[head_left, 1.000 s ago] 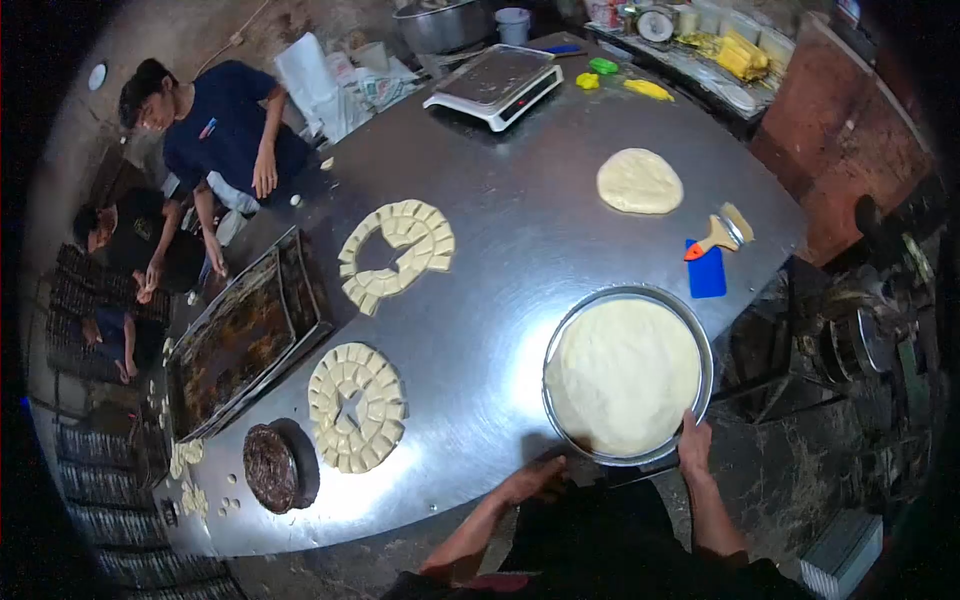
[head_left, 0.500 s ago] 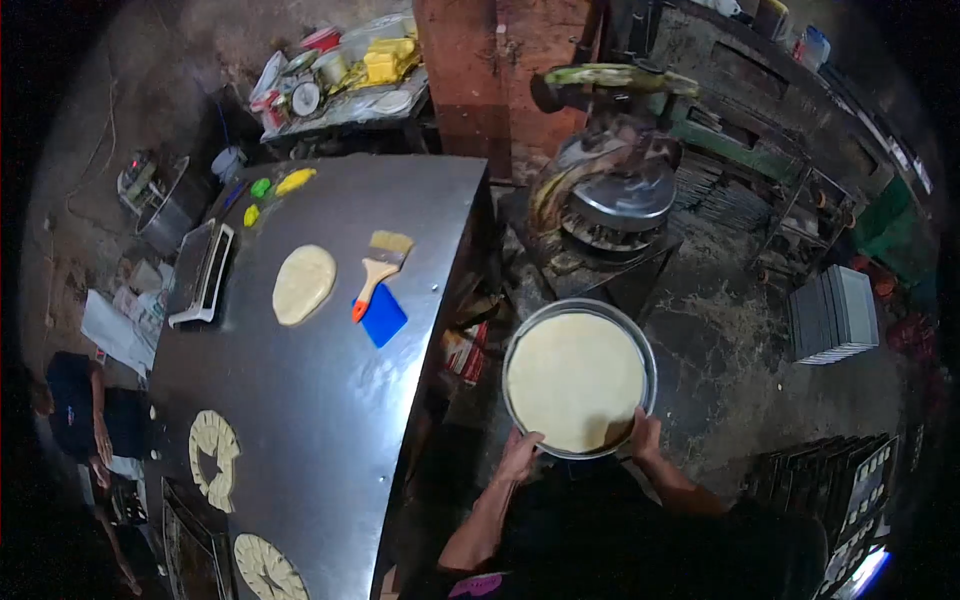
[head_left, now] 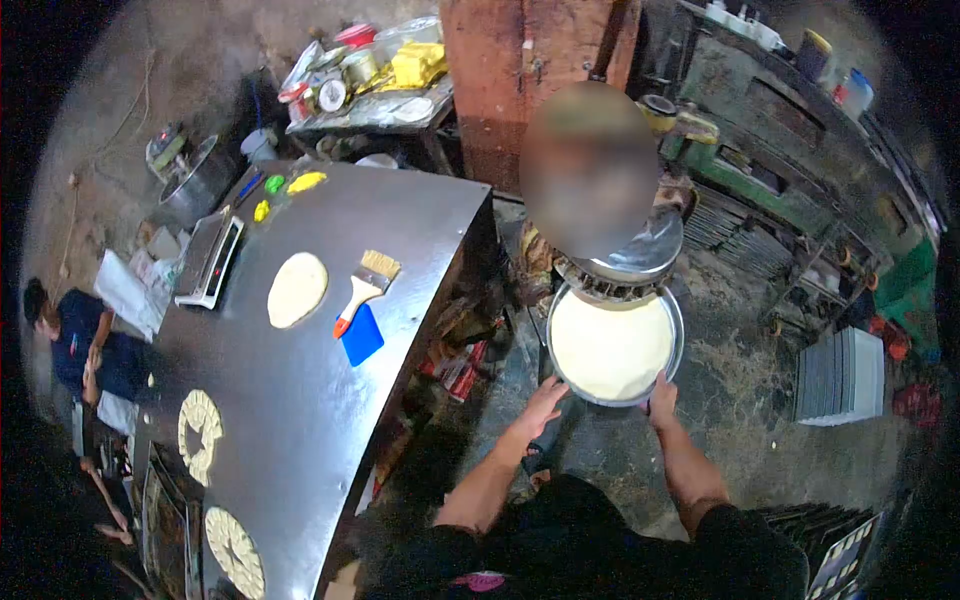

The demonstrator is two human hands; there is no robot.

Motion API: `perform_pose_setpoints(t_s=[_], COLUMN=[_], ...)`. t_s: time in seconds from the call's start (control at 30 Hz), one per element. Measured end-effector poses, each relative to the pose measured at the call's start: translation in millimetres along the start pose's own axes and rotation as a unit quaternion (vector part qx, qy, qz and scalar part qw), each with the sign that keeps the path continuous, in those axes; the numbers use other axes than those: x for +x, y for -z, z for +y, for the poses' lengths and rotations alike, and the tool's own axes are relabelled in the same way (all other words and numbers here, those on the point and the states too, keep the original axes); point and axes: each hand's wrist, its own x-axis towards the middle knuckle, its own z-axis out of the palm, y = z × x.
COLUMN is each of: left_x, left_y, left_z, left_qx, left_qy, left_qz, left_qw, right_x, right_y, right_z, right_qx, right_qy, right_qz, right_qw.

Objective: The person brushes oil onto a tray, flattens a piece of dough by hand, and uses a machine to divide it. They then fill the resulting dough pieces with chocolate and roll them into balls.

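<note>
A round metal pan (head_left: 680, 345) holds a flat disc of pale dough (head_left: 612, 345) that covers its bottom. The far rim of the pan is at the front of a machine with a shiny round metal head (head_left: 640, 250). My right hand (head_left: 662, 397) grips the near right rim. At the near left rim is my left hand (head_left: 543, 405), its fingers stretched out with the tips at or just beside the edge; whether they touch is hard to tell.
To the left stands a metal table (head_left: 300, 400) with a dough round (head_left: 298, 290), a brush (head_left: 368, 285), a blue scraper (head_left: 362, 335), cut dough rings (head_left: 200, 437) and a scale (head_left: 210, 262). Another person (head_left: 85, 340) stands at the far left. Stacked trays (head_left: 840, 375) are at right.
The pan has moved forward and slightly right, up to the machine. My left hand has loosened from the rim and its fingers have straightened; my right hand stays on the pan.
</note>
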Motion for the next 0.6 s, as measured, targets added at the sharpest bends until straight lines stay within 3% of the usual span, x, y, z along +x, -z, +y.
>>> perform_pose_setpoints(t_s=[0.07,0.13,0.17,0.2,0.27,0.3,0.33,0.37,0.4,0.43,0.53,0.6], left_x=[-27,-64,-76,-100,-174,-207,-235,-269,-272,-307,-384,-431], left_y=[19,55,86,113,150,171,206,205,235,236,188,130], left_z=[2,-20,-52,-78,-125,-163,-224,-248,-319,-369,-411,-454], left_qx=[0.054,0.075,0.18,0.29,0.281,0.31,0.318,0.261,0.254,0.397,0.755,0.736], left_qy=[-0.017,-0.028,-0.087,-0.071,-0.001,0.005,-0.039,0.169,0.177,0.172,0.13,0.175], left_qz=[-0.032,0.019,0.09,0.168,0.276,0.353,0.363,0.443,0.445,0.414,0.266,0.226], left_qw=[0.998,0.997,0.976,0.939,0.919,0.883,0.875,0.841,0.84,0.801,0.585,0.614], right_x=[22,77,78,75,79,86,94,96,92,88,123,119], right_y=[-9,1,2,2,-2,-5,-12,-16,-23,-31,-54,-71], right_z=[-28,-20,-26,-36,-45,-49,-54,-55,-65,-81,-92,-100], right_qx=[0.035,0.131,0.125,0.118,0.108,0.142,0.174,0.203,0.186,0.169,0.253,0.305], right_qy=[-0.001,0.0,-0.002,-0.017,-0.035,-0.063,-0.09,-0.121,-0.116,-0.107,-0.105,-0.052], right_qz=[-0.026,-0.062,-0.065,-0.046,-0.027,-0.022,-0.018,-0.011,-0.012,-0.015,-0.027,-0.044], right_qw=[0.999,0.99,0.99,0.992,0.993,0.988,0.98,0.972,0.976,0.98,0.961,0.95])
